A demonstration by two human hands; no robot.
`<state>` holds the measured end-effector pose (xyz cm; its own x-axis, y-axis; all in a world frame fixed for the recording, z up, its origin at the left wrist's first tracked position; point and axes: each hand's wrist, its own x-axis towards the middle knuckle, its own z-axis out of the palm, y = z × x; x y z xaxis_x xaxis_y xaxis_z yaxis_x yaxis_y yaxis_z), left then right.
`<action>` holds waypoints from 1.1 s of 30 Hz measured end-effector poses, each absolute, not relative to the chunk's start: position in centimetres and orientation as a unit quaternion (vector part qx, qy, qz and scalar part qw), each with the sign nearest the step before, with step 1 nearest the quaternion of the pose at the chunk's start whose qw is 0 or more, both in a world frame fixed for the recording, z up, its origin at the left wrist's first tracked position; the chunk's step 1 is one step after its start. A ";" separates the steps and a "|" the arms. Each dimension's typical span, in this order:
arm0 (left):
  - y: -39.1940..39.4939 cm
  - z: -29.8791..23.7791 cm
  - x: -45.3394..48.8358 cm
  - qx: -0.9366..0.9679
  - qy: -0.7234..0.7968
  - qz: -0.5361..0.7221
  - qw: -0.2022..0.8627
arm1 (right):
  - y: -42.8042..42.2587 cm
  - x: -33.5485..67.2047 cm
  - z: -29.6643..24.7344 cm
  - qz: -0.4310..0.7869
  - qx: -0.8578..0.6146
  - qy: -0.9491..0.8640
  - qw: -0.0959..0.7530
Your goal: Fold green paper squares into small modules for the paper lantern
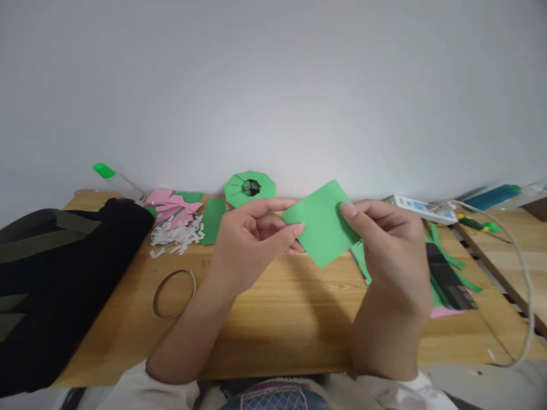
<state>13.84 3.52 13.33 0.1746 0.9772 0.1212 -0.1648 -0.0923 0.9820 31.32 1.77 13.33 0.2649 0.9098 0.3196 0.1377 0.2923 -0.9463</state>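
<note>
Head view: your left hand (248, 245) and right hand (393, 250) pinch opposite sides of the green square (323, 228); green paper ring (234, 191) sits beyond left hand.

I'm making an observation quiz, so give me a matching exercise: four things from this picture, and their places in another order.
1 green square sheet
2 round green paper piece
3 white paper strips
4 white power strip

A back right of the table
B heaped beside pink paper
C held by left hand and right hand
D back of the table, near the middle

Pairs: 1-C, 2-D, 3-B, 4-A
</note>
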 end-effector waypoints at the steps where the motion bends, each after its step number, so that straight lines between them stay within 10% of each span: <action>1: 3.5 13.3 13.8 0.535 0.384 0.515 0.549 | 1.8 31.3 13.4 0.319 -0.501 -0.517 0.616; 19: 3.6 12.6 13.3 0.639 0.419 0.459 0.452 | 1.7 31.6 13.2 0.373 -0.447 -0.523 0.622; 33: 3.2 13.8 13.3 0.735 0.363 0.379 0.429 | 0.4 31.0 14.5 0.230 -0.455 -0.774 0.376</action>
